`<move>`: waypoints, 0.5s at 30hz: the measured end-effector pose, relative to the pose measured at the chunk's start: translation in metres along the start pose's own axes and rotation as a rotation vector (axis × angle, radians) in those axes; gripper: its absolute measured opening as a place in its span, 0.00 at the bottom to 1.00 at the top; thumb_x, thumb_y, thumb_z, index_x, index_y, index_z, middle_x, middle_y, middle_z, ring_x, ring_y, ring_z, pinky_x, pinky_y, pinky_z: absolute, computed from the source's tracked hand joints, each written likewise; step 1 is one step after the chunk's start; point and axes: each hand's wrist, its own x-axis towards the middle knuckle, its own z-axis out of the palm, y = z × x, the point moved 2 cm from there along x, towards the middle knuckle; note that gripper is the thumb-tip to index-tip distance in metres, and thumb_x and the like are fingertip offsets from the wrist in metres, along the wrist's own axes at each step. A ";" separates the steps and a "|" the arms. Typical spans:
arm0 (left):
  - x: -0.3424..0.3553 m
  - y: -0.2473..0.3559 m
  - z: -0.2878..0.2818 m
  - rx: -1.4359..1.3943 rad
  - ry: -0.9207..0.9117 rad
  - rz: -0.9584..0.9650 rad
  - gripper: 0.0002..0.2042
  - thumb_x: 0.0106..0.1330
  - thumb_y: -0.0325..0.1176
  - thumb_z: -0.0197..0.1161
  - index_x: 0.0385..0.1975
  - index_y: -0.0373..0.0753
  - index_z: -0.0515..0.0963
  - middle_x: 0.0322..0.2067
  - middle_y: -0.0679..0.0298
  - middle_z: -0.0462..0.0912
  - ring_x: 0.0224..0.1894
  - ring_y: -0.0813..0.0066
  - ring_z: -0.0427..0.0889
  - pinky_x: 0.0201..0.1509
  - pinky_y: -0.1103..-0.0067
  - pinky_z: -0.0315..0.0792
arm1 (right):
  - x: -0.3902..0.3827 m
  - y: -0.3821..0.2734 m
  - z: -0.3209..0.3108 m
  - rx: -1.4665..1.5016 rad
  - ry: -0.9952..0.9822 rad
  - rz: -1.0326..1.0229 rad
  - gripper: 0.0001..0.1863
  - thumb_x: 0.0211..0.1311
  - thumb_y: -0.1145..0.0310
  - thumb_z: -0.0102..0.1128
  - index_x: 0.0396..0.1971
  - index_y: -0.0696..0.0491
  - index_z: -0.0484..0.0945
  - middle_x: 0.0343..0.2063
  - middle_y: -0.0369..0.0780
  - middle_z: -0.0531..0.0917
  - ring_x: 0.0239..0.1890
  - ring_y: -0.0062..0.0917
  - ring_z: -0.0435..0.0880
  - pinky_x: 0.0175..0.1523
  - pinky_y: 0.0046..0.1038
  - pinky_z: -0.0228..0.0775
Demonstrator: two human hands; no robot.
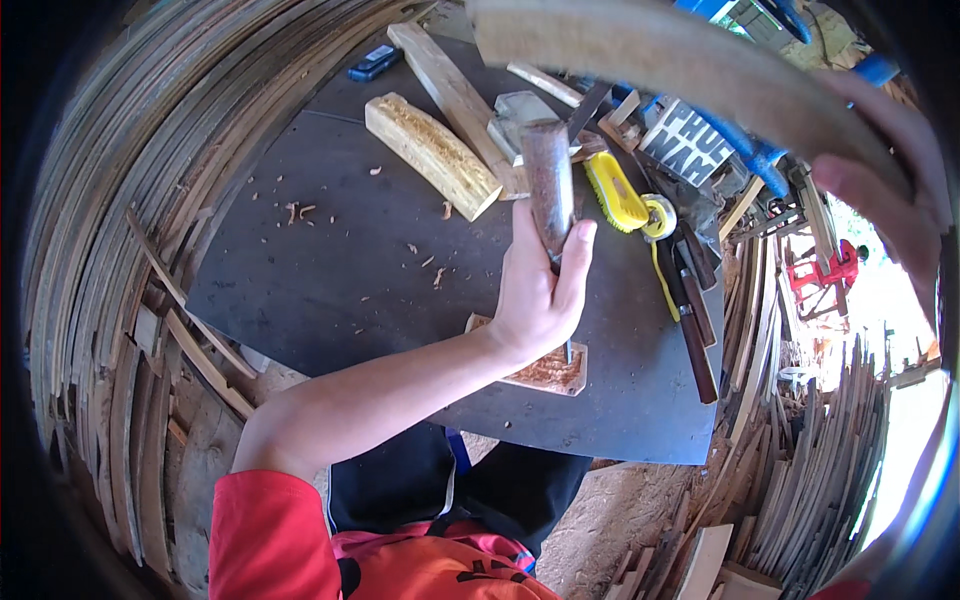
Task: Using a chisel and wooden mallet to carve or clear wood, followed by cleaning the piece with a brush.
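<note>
My left hand [540, 295] is closed round the thick handle of a chisel [548, 180], held upright over the near part of the dark table. The chisel's narrow blade comes out below my hand, its tip at a small carved wood block [560, 374]. My forearm and hand hide part of that block. Up at the right, close to the camera, my right hand [885, 165] grips a thick wooden club [690, 65]. The club is raised above the table and slightly blurred, reaching left over the chisel's top.
Past the chisel lie a rough wood block [430, 155] and a long wooden bar [450, 100]. Right of it are a yellow brush [615, 192], a tape measure [659, 216] and dark-handled tools [697, 340]. Wood strips [130, 200] stack at the left. Shavings dot the dark table [340, 250].
</note>
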 end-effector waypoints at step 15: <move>0.001 0.006 -0.002 0.092 0.004 -0.008 0.15 0.76 0.36 0.57 0.49 0.32 0.64 0.25 0.51 0.81 0.25 0.51 0.84 0.29 0.64 0.74 | 0.008 -0.035 -0.011 -0.076 -0.094 0.026 0.30 0.63 0.54 0.71 0.60 0.57 0.78 0.26 0.33 0.77 0.24 0.14 0.71 0.31 0.22 0.59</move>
